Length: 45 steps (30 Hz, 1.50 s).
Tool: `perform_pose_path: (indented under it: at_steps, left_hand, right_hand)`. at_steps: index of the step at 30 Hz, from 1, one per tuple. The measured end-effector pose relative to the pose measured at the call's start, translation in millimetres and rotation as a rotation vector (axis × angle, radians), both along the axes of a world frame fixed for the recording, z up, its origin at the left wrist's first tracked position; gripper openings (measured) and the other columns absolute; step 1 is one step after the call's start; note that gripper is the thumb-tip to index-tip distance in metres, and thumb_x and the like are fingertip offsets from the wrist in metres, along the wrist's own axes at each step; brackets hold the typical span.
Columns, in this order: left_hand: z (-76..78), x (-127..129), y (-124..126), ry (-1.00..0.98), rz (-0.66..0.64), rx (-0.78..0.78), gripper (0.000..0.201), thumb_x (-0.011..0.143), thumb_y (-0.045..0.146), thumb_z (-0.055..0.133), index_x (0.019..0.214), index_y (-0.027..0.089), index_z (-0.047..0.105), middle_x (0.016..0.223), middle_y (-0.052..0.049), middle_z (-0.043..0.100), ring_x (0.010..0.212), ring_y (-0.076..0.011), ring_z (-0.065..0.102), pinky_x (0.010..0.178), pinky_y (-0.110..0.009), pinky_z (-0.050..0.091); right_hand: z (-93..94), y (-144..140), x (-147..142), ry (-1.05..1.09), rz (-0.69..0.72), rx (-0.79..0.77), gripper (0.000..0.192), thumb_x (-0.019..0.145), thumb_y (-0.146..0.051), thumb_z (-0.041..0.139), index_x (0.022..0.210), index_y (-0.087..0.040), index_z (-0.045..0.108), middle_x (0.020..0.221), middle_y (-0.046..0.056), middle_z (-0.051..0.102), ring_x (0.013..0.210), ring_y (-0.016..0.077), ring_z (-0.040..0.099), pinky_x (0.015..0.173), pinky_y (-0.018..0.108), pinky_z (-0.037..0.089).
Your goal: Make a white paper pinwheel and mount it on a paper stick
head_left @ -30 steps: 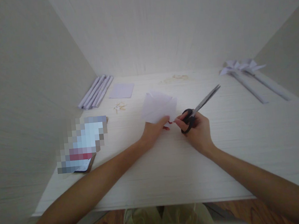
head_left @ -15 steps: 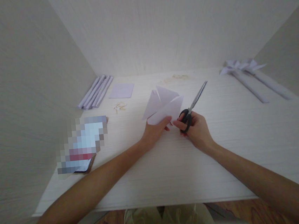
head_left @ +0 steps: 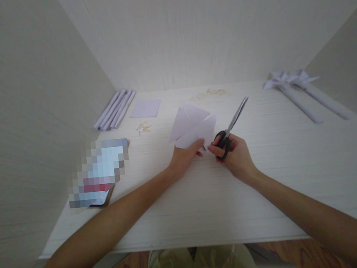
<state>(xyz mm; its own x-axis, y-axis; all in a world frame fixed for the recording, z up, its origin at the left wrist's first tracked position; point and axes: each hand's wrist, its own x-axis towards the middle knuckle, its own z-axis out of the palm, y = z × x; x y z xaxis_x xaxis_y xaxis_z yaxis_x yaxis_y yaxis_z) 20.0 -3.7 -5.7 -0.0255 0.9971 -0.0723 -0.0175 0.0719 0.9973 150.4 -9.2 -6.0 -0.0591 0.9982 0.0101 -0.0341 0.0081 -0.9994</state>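
A pale sheet of paper point(head_left: 193, 124) with slits cut into it is pinched at its near edge by my left hand point(head_left: 187, 155), the thumb lying on top. My right hand point(head_left: 235, 156) is closed round the black handles of a pair of scissors point(head_left: 235, 118). Their blades point away and to the right, almost together and apart from the paper. The right fingertips are close to the paper's near right corner; whether they touch it I cannot tell.
Rolled paper tubes point(head_left: 115, 110) lie at the back left beside a square of paper point(head_left: 145, 108) and a small pile of sticks or pins point(head_left: 144, 127). A phone point(head_left: 106, 170) lies at left. Two paper pinwheels on tubes point(head_left: 301, 101) lie at the back right. Walls enclose the table point(head_left: 186, 217).
The paper's flaps have shifted slightly left and lie flatter, and the slits look narrower. Both hands have kept their grips and hardly moved.
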Motion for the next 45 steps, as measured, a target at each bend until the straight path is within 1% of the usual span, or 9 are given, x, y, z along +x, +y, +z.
perform_pose_path:
  at_steps: [8, 11, 16, 22, 28, 33, 36, 42, 45]
  left_hand:
    - [2.6, -0.3, -1.4, 0.079, 0.018, -0.04, 0.012, 0.066, 0.027, 0.056, 0.064, 0.016, 0.058, 0.064, 0.001, 0.06, 0.048, -0.0074, 0.051, 0.047, -0.02, 0.047]
    - [4.0, 0.0, -2.0, 0.07, 0.018, -0.039, 0.011, 0.065, 0.027, 0.056, 0.066, 0.016, 0.058, 0.066, 0.001, 0.061, 0.051, -0.0081, 0.053, 0.047, -0.019, 0.047]
    - [6.1, 0.0, -2.6, 0.071, 0.002, -0.029, 0.012, 0.067, 0.026, 0.054, 0.06, 0.016, 0.057, 0.061, 0.002, 0.059, 0.053, -0.0084, 0.053, 0.048, -0.019, 0.048]
    - [4.8, -0.2, -2.3, 0.022, 0.01, -0.044, 0.009, 0.065, 0.025, 0.056, 0.065, 0.017, 0.058, 0.066, 0.002, 0.06, 0.052, -0.0079, 0.053, 0.046, -0.019, 0.046]
    - [4.7, -0.9, -1.8, 0.025, -0.002, -0.025, 0.012, 0.065, 0.025, 0.055, 0.057, 0.017, 0.055, 0.059, 0.002, 0.058, 0.048, -0.008, 0.051, 0.047, -0.02, 0.044]
    - [5.2, -3.0, -2.3, 0.143, -0.057, -0.009, 0.018, 0.064, 0.027, 0.057, 0.05, 0.016, 0.052, 0.054, 0.002, 0.056, 0.047, -0.0088, 0.05, 0.049, -0.021, 0.043]
    - [4.7, -3.2, -3.0, 0.18, -0.054, 0.004, 0.024, 0.064, 0.028, 0.057, 0.045, 0.016, 0.049, 0.051, 0.002, 0.055, 0.05, -0.0095, 0.051, 0.053, -0.022, 0.043]
    - [8.0, -3.9, -4.3, 0.085, 0.017, -0.054, 0.022, 0.065, 0.028, 0.055, 0.047, 0.017, 0.053, 0.053, 0.003, 0.058, 0.047, -0.0088, 0.051, 0.053, -0.022, 0.042]
    - [8.9, -4.9, -4.0, 0.028, 0.0, -0.066, 0.021, 0.067, 0.028, 0.052, 0.05, 0.016, 0.057, 0.057, 0.002, 0.06, 0.048, -0.0089, 0.053, 0.055, -0.022, 0.043]
  right_hand:
    - [0.7, 0.1, -1.0, -0.025, -0.014, 0.022, 0.025, 0.054, -0.027, 0.07, 0.062, -0.016, 0.049, 0.047, -0.007, 0.048, 0.035, 0.0037, 0.04, 0.029, 0.015, 0.034]
    - [-0.4, 0.1, -0.9, -0.021, -0.02, 0.017, 0.026, 0.053, -0.026, 0.071, 0.061, -0.016, 0.049, 0.045, -0.008, 0.046, 0.034, 0.0037, 0.038, 0.029, 0.015, 0.032]
    - [-3.2, 0.9, 0.2, 0.02, 0.003, -0.02, 0.024, 0.055, -0.027, 0.07, 0.064, -0.016, 0.05, 0.046, -0.007, 0.048, 0.033, 0.0047, 0.041, 0.028, 0.016, 0.032]
    - [-0.6, 0.1, -0.6, -0.003, -0.009, 0.004, 0.025, 0.053, -0.027, 0.071, 0.063, -0.016, 0.05, 0.048, -0.007, 0.049, 0.034, 0.0039, 0.04, 0.029, 0.015, 0.032]
    - [-2.9, -0.1, -1.2, -0.003, -0.034, 0.006, 0.028, 0.053, -0.029, 0.072, 0.063, -0.016, 0.049, 0.048, -0.007, 0.049, 0.034, 0.004, 0.039, 0.029, 0.016, 0.031]
    - [-4.2, 0.0, -0.9, -0.021, -0.063, 0.015, 0.03, 0.052, -0.031, 0.072, 0.065, -0.016, 0.05, 0.051, -0.006, 0.05, 0.035, 0.0042, 0.04, 0.03, 0.016, 0.032]
    - [-1.5, -0.5, -2.1, -0.017, -0.058, -0.011, 0.029, 0.053, -0.03, 0.072, 0.063, -0.016, 0.049, 0.049, -0.007, 0.049, 0.034, 0.0035, 0.039, 0.03, 0.015, 0.031]
    - [-3.2, 0.4, -2.7, 0.03, -0.059, -0.007, 0.03, 0.054, -0.031, 0.071, 0.065, -0.017, 0.048, 0.055, -0.004, 0.055, 0.034, 0.0049, 0.042, 0.03, 0.017, 0.03]
    - [-6.8, 2.2, -0.1, 0.032, -0.053, 0.007, 0.028, 0.059, -0.033, 0.069, 0.067, -0.017, 0.048, 0.055, -0.003, 0.056, 0.034, 0.0052, 0.042, 0.032, 0.018, 0.031]
